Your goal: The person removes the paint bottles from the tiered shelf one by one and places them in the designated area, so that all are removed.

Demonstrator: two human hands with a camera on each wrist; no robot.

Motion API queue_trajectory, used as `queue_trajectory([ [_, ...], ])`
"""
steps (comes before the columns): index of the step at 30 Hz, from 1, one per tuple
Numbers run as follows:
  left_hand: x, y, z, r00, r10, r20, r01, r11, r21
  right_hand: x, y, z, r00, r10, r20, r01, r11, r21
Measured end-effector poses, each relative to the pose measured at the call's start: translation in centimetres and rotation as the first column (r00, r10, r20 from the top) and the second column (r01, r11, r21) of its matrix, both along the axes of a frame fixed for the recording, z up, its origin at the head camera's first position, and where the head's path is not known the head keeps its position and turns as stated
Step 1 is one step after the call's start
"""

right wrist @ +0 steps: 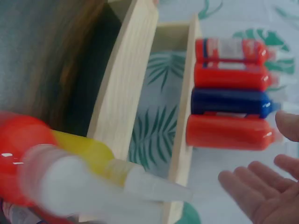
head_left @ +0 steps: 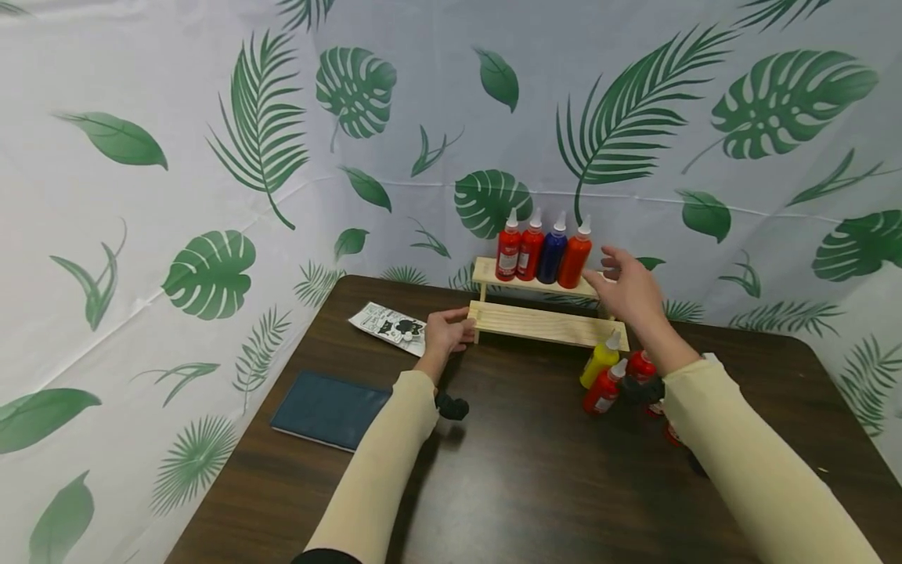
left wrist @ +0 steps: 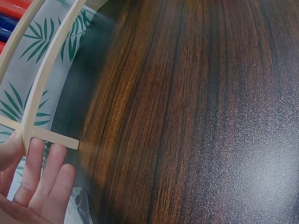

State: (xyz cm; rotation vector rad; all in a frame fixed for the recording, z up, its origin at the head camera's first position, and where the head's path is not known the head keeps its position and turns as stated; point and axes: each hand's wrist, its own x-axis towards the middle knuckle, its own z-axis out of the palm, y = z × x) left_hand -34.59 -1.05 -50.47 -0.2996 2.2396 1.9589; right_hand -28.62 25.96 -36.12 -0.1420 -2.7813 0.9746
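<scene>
A two-tier wooden rack (head_left: 543, 324) stands near the table's back. Several squeeze bottles line its upper tier: two red ones, a blue bottle (head_left: 552, 254) and an orange-red bottle (head_left: 575, 258) at the right end. My left hand (head_left: 445, 332) pinches the left end of the lower board, thumb on one side and fingers (left wrist: 56, 163) on the other. Just right of the orange-red bottle, my right hand (head_left: 630, 291) has its fingers spread and holds nothing. In the right wrist view that palm (right wrist: 275, 200) faces the bottle tips, apart from them.
In front of the rack's right end stand a yellow bottle (head_left: 600, 362), a red bottle (head_left: 604, 389) and more red ones partly hidden by the right forearm. To the left lie a dark blue notebook (head_left: 327, 409) and a printed packet (head_left: 387, 325). A leaf-patterned cloth (head_left: 423, 117) hangs behind.
</scene>
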Motion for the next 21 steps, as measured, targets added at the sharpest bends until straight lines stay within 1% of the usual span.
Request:
queue_trajectory([
  [3,0.0,-0.1,0.0,1.0,0.001,0.002,-0.001,1.0,-0.001,-1.9,0.0,-0.2,1.0,0.002,0.023,-0.001,0.999,-0.033],
  [5,-0.1,-0.1,0.0,1.0,0.002,0.006,-0.002,1.0,-0.002,-2.9,0.0,-0.5,0.999,0.016,0.038,-0.014,0.998,-0.061],
  [9,-0.3,0.0,-0.1,1.0,0.0,0.007,0.0,1.0,0.001,-4.1,0.0,-1.2,0.997,0.067,0.026,-0.064,0.991,-0.115],
  [11,-0.5,0.1,-0.1,1.0,0.0,0.013,0.0,1.0,0.003,-4.5,0.0,-1.6,0.998,0.07,0.002,-0.07,0.988,-0.138],
  [13,-0.5,0.1,-0.1,1.0,-0.003,0.014,0.002,1.0,0.006,-4.7,-0.2,-1.8,0.999,0.046,-0.026,-0.05,0.987,-0.155],
  [14,-0.5,0.0,-0.1,1.0,-0.004,0.015,0.004,1.0,0.006,-4.7,-0.4,-1.9,0.999,0.023,-0.031,-0.028,0.986,-0.163],
  [17,-0.3,0.0,0.0,1.0,0.001,0.014,-0.001,1.0,0.007,-4.7,-0.9,-1.7,0.997,-0.07,-0.029,0.063,0.982,-0.176],
  [19,-0.2,0.0,-0.1,1.0,0.006,0.007,-0.006,1.0,0.007,-4.6,-1.2,-1.7,0.994,-0.108,-0.022,0.102,0.977,-0.187],
  [21,-0.1,0.0,-0.2,1.0,0.006,0.015,-0.006,1.0,0.011,-4.4,-1.3,-1.7,0.991,-0.133,-0.016,0.128,0.973,-0.193],
])
